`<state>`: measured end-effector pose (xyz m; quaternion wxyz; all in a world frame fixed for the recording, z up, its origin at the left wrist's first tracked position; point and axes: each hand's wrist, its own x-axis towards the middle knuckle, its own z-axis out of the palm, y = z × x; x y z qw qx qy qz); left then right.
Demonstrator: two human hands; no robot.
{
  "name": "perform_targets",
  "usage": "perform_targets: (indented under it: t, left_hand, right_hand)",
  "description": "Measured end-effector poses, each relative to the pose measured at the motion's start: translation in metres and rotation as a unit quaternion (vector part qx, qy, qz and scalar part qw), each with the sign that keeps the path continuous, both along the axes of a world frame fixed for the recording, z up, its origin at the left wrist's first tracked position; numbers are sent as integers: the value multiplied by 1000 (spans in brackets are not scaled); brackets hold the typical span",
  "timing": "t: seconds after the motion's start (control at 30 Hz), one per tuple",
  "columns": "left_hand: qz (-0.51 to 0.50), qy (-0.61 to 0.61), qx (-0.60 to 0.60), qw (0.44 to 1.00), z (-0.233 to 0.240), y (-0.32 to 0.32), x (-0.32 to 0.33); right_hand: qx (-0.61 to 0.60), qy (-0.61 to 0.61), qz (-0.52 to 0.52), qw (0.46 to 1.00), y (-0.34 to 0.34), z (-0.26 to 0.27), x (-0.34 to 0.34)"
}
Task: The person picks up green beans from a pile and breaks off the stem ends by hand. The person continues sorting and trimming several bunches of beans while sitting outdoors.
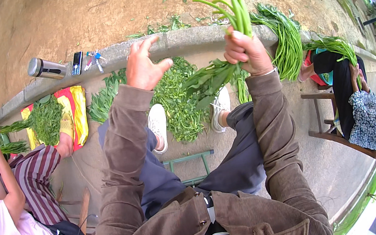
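My right hand (pixel 247 50) is closed around a bunch of long green leafy stems (pixel 237 7). Their thick pale ends point up and away from me, and the leaves hang to the left below the fist. Held up to the left, my left hand (pixel 144 64) is empty, its fingers and thumb apart. Beneath my hands, between my white shoes, lies a heap of loose green leaves and stems (pixel 182 114). Another leafy pile (pixel 104 100) lies left of it. To the right, a large bundle of long stems (pixel 287 50) drapes over the concrete curb (pixel 196 38).
A steel flask (pixel 47 68), a keypad phone (pixel 77 63) and keys (pixel 95 60) rest on the curb. One seated person (pixel 14 223) is at left by greens on a red and yellow sheet (pixel 78 114). Another person (pixel 375 118) sits on a wooden chair at right, holding stems.
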<state>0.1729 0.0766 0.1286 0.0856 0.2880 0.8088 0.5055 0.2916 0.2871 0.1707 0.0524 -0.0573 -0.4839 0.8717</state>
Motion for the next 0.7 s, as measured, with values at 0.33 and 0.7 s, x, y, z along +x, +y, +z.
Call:
perform_targets:
  t: [0.33,0.7]
  left_hand:
    - [-249,-352,204,879,-8,25,17]
    - [-129,-380,182,898,-9,31,8]
  right_hand:
    - [232,-8,-19,972,-56,-34,-34]
    - [305,-14,99,947,-69,-42,-37]
